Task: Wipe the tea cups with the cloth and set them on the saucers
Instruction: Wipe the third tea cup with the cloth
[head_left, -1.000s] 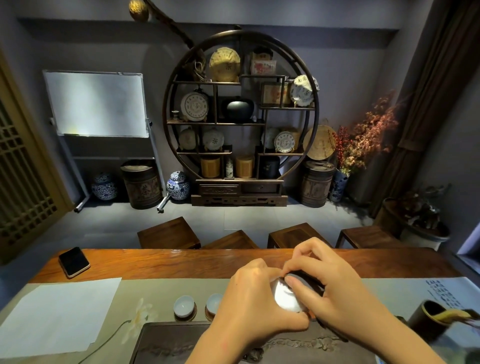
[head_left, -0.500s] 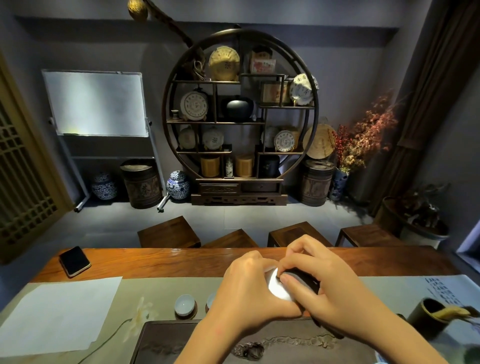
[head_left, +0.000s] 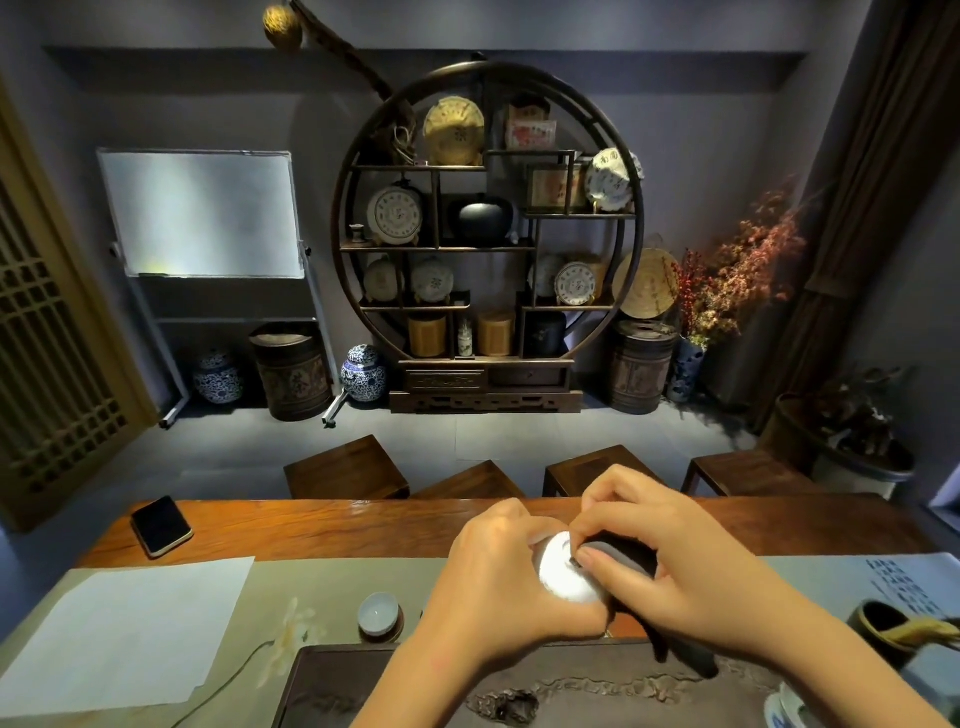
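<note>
My left hand grips a small white tea cup, tilted so its pale surface faces me, above the table's middle. My right hand pinches a dark grey cloth and presses it against the cup's right side; the cloth's tail hangs down behind my right wrist. Another white cup stands upright on a brown saucer to the left. My left hand hides whatever lies just right of that saucer.
A dark tea tray lies under my forearms. On the wooden table sit a phone, a white paper sheet, a beige runner, and a dark holder at the right. Stools stand beyond the far edge.
Both hands have shifted slightly up and away from me with the cup. My left hand now covers the second cup on its saucer. The cloth rubs further round the cup.
</note>
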